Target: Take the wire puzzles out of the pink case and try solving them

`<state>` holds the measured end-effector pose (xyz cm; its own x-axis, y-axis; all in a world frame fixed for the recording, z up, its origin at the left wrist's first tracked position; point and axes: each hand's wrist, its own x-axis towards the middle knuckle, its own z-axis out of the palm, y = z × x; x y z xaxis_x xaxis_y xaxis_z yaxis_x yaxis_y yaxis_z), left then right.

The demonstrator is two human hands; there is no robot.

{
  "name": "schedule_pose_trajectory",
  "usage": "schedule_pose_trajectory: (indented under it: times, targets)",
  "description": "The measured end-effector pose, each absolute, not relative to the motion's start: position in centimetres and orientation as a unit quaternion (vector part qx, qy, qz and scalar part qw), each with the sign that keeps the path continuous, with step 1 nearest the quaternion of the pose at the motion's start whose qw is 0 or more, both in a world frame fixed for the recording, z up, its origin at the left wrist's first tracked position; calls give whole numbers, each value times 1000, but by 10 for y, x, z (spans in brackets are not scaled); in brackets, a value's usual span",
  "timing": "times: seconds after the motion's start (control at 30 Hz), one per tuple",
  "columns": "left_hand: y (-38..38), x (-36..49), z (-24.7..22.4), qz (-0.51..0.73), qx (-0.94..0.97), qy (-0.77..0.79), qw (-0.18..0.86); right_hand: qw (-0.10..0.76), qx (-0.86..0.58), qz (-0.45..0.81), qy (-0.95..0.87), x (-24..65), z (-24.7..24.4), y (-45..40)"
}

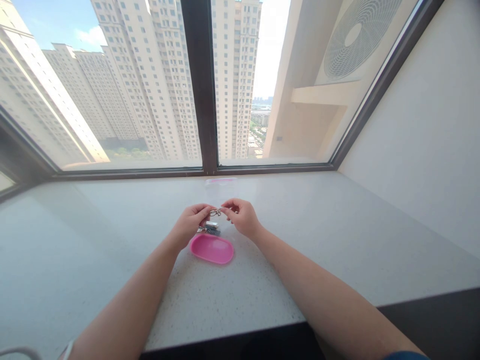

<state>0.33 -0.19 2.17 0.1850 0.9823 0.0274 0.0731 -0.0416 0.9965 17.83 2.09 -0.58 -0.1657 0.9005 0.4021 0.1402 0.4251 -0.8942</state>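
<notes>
Between my two hands, above the pale speckled sill, is a metal ring [215,213] with small metal parts. My left hand [193,223] pinches its left side, and my right hand [242,217] pinches its right side. Below my left fingers are several small silvery metal pieces [212,226]; whether they hang from the ring or lie on the sill, I cannot tell. Just nearer to me sits a pink oval dish [212,249] with nothing in it, close to my left wrist.
A clear plastic piece with a pink strip [221,181] lies by the window frame [262,171]. A white wall [420,150] rises at the right. A pale cable [20,351] shows at the bottom left. The sill's dark front edge [240,344] is near me.
</notes>
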Motion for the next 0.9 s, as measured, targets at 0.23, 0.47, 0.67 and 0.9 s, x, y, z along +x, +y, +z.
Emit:
schedule_pose_trajectory:
  times: [0.23,0.47,0.67,0.9]
  targets:
    - [-2,4,24,512,537,451,496,532,-367,382,-661,183,1,21]
    - [-1,2,23,544,525,455,470,625,-445,218,-604,205,2,39]
    - [-1,3,25,541,530,474,449,606,-462,132,-634,210,-5,48]
    - [0,2,24,535,536,485,438,559,-435,71,-702,206,-6,48]
